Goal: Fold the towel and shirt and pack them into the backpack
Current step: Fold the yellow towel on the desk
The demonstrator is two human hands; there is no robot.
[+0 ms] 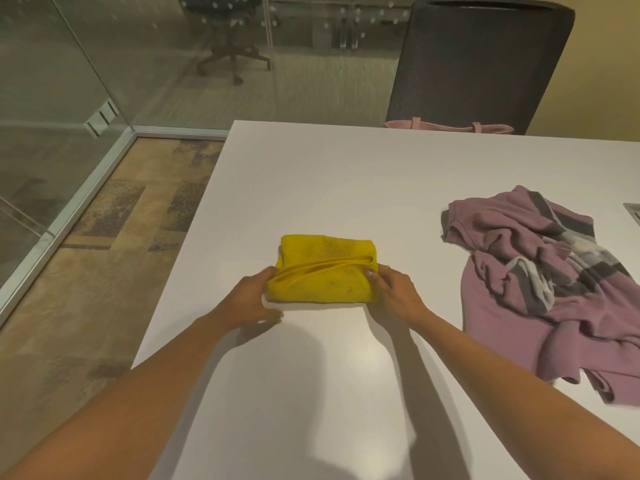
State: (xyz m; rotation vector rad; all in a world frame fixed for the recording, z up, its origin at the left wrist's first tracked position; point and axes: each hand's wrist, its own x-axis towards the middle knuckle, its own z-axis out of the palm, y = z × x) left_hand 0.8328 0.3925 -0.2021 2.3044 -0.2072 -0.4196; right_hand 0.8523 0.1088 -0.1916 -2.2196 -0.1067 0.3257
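Observation:
A yellow towel (323,268) lies folded into a small thick rectangle in the middle of the white table (346,174). My left hand (247,299) grips its left end and my right hand (393,291) pinches its right end; the near fold is slightly lifted and creased between them. A mauve shirt (540,292) with grey and white stripes lies crumpled and unfolded to the right, apart from both hands. A pink bag (446,127) shows only as a strip at the table's far edge, on the chair seat.
A dark mesh office chair (481,60) stands behind the table's far edge. The table's left edge runs diagonally, with patterned carpet (104,258) and a glass wall (69,98) beyond it. A small grey fitting (633,213) sits at the right border.

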